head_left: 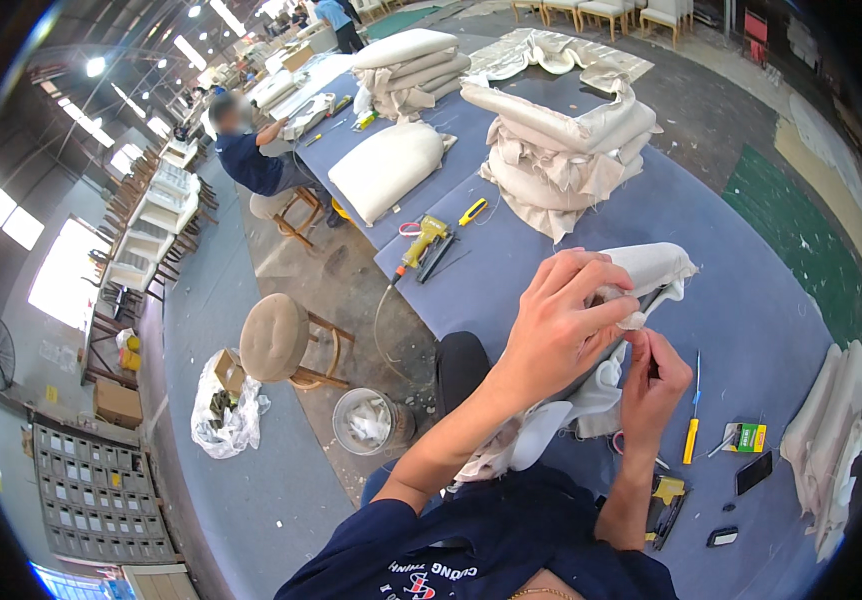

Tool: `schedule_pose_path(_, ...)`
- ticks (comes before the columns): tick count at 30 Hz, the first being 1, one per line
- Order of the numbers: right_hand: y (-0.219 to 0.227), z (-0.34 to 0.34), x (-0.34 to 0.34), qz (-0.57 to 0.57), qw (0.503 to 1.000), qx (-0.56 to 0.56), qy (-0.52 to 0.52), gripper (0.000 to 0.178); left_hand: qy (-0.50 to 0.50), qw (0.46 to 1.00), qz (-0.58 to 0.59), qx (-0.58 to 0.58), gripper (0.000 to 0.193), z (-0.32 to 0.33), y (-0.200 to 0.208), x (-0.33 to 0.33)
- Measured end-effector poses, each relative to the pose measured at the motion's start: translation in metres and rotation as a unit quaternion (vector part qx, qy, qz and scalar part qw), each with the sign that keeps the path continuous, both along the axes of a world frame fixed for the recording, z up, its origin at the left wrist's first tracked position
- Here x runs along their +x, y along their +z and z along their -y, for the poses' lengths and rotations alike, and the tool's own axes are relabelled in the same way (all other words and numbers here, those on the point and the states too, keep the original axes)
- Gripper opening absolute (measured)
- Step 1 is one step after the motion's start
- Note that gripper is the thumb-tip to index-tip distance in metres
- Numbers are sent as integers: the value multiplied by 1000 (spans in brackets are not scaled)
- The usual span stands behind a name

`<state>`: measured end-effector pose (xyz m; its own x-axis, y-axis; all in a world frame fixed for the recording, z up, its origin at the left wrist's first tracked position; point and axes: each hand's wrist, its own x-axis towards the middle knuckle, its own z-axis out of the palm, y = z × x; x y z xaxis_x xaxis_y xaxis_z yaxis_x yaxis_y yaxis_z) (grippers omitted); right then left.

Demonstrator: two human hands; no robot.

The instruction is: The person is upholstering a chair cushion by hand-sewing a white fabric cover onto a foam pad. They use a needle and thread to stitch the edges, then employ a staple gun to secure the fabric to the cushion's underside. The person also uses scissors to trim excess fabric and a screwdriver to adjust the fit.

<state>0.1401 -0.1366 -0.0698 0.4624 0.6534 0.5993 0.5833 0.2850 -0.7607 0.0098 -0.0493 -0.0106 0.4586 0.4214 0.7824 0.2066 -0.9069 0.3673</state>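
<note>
In front of me an upholstered cushion piece (651, 268) in off-white fabric stands tilted on the blue table, partly hidden behind my hands. My left hand (571, 310) is closed on the loose edge of its fabric, fingers curled over it. Just below, my right hand (657, 372) pinches the same fabric edge between thumb and fingers. More loose cloth (596, 390) hangs under the hands, toward my lap. To the right of my right hand lies a yellow-handled screwdriver (692, 430), and a second staple gun (665, 505) rests beside my right forearm.
On the blue table (751, 290) sit a staple gun with a hose (426, 243), a yellow cutter (472, 211), stacked covered cushions (571, 140), a phone (754, 473), a small box (746, 437) and folded fabric (836, 430). Left are a stool (276, 338), a bucket (363, 420) and a seated person (251, 150).
</note>
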Motion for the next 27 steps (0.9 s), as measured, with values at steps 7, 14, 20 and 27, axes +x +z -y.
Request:
schedule_pose_path(7, 6, 8, -7, 44, 998, 6, -41, 13, -11, 1000, -7, -8, 28, 9, 1, 3)
schedule_pose_path(14, -1, 22, 7, 55, 997, 11, -53, 6, -6, 1000, -24, -13, 34, 27, 2, 13)
schedule_pose_path(20, 3, 39, 32, 184, 980, 52, -47, 6, -100, 971, 83, -199, 58, 31, 11, -2)
schedule_pose_path(27, 19, 62, 47, 242, 969, 16, -37, 16, -166, 932, 82, -313, 53, 36, -2, 6)
